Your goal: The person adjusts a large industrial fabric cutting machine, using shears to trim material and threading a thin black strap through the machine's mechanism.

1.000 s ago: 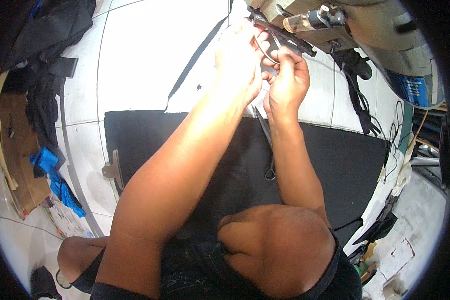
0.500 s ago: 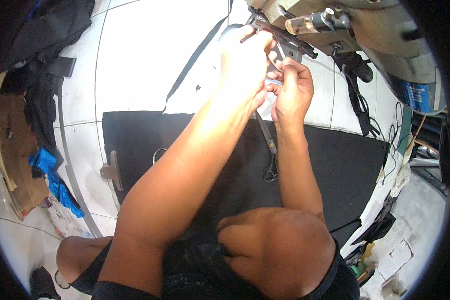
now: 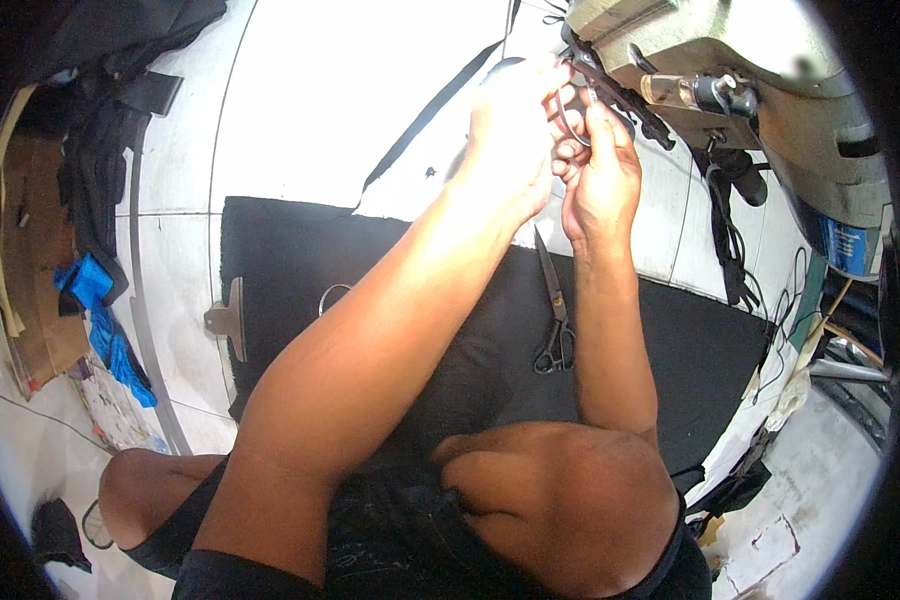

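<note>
My left hand (image 3: 515,135), bleached by bright light, reaches to the dark metal parts under the machine head, its fingers bent and closed. Beside it, my right hand (image 3: 604,185) is closed too, thumb against fingers. A thin, dark curved strip (image 3: 567,118) runs between the fingertips of both hands. By the right thumb tip a small pale piece (image 3: 592,97) shows, its kind unclear. Black-handled scissors (image 3: 555,330) lie on the black cloth (image 3: 280,260), left of my right forearm. The left fingertips are partly lost in glare.
A pale machine head (image 3: 715,35), seemingly a sewing machine, fills the upper right, with a clear cylinder (image 3: 670,90) on it. A metal clip (image 3: 230,320) grips the cloth's left edge. A black strap (image 3: 440,110) crosses the white surface. Blue fabric (image 3: 110,320) hangs at left.
The view has shifted, so the machine and both hands appear further right. My hands stay close together at the machine with the strip between them. More of the scissors shows.
</note>
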Available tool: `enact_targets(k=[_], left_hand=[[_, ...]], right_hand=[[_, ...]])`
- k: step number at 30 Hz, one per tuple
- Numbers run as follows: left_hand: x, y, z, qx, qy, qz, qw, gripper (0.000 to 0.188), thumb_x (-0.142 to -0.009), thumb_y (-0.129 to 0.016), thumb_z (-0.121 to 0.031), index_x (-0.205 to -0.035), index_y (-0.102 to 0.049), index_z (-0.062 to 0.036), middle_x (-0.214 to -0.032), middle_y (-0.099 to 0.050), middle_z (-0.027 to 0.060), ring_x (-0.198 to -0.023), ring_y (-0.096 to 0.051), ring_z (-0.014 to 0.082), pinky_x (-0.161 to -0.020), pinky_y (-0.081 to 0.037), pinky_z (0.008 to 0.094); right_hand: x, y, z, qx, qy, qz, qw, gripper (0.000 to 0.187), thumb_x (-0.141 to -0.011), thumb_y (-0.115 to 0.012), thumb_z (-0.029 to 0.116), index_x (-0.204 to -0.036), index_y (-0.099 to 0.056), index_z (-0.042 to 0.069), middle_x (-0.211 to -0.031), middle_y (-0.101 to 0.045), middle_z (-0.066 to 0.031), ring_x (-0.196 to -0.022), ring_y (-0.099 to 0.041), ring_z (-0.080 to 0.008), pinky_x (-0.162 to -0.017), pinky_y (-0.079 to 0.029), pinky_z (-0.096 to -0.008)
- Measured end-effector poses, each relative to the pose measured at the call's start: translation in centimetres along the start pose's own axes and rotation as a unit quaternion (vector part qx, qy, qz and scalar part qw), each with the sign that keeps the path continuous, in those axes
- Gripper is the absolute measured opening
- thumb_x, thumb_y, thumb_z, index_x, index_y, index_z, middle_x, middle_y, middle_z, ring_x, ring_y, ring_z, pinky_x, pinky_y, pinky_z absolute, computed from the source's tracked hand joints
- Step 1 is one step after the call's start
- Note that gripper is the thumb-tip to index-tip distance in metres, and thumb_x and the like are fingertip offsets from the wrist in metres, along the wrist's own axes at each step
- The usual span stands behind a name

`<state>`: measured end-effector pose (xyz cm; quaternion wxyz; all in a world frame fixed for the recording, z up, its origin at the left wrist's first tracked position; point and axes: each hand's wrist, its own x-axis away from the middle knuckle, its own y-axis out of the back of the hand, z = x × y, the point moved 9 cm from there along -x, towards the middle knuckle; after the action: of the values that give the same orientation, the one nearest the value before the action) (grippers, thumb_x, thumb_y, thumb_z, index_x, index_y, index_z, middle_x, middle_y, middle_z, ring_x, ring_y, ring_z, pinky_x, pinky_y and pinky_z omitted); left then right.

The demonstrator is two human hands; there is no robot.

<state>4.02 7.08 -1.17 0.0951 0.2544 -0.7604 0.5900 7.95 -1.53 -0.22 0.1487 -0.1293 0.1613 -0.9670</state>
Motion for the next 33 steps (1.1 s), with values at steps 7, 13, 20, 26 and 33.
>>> enact_targets(k=[7, 13, 20, 26, 33], left_hand=[[-0.8, -0.1, 0.1, -0.005, -0.028, 0.014, 1.000, 0.013, -0.093, -0.052, -0.018, -0.102, -0.052, -0.0093, -0.089, -0.058, 0.0012, -0.076, -0.056, 0.0140, -0.057, -0.044, 0.0279], [-0.8, 0.0, -1.5, -0.053, -0.106, -0.007, 0.993, 0.015, -0.091, -0.053, -0.013, -0.106, -0.051, -0.0098, -0.093, -0.059, 0.0000, -0.083, -0.057, 0.0119, -0.062, -0.045, 0.0237], [-0.8, -0.2, -0.6, -0.019, -0.080, 0.050, 0.995, 0.017, -0.091, -0.056, -0.015, -0.106, -0.055, -0.0086, -0.095, -0.058, 0.0007, -0.084, -0.056, 0.0110, -0.064, -0.044, 0.0235], [-0.4, -0.3, -0.1, -0.035, -0.024, 0.010, 0.999, 0.023, -0.093, -0.054, -0.026, -0.108, -0.056, -0.0088, -0.095, -0.058, 0.0026, -0.070, -0.055, 0.0118, -0.050, -0.038, 0.0237], [0.0, -0.1, 0.3, -0.034, -0.002, -0.013, 0.999, 0.023, -0.093, -0.051, -0.027, -0.103, -0.060, -0.0086, -0.083, -0.059, 0.0022, -0.058, -0.046, 0.0097, -0.044, -0.032, 0.0227]], right_hand=[[-0.5, 0.4, -0.5, -0.025, 0.012, -0.006, 1.000, 0.028, -0.098, -0.054, 0.022, -0.117, -0.060, 0.003, -0.082, -0.060, 0.0004, -0.062, -0.054, -0.0059, -0.047, -0.042, -0.0189], [0.0, 1.3, -0.4, -0.018, 0.036, -0.071, 0.997, 0.029, -0.097, -0.055, 0.022, -0.119, -0.060, 0.004, -0.080, -0.057, 0.0007, -0.059, -0.047, -0.0049, -0.045, -0.038, -0.0189], [0.6, -0.2, -0.8, -0.043, 0.061, -0.021, 0.997, 0.029, -0.100, -0.049, 0.017, -0.123, -0.057, 0.000, -0.080, -0.058, 0.0004, -0.065, -0.053, -0.0064, -0.052, -0.041, -0.0198], [0.6, -0.5, -0.5, -0.069, 0.035, 0.010, 0.997, 0.029, -0.099, -0.050, 0.017, -0.121, -0.058, 0.000, -0.074, -0.053, 0.0037, -0.062, -0.048, -0.0053, -0.050, -0.037, -0.0181], [0.4, -0.3, -0.2, -0.063, 0.054, -0.005, 0.997, 0.025, -0.099, -0.052, 0.018, -0.115, -0.060, 0.001, -0.078, -0.056, 0.0015, -0.059, -0.050, -0.0056, -0.048, -0.037, -0.0163]])
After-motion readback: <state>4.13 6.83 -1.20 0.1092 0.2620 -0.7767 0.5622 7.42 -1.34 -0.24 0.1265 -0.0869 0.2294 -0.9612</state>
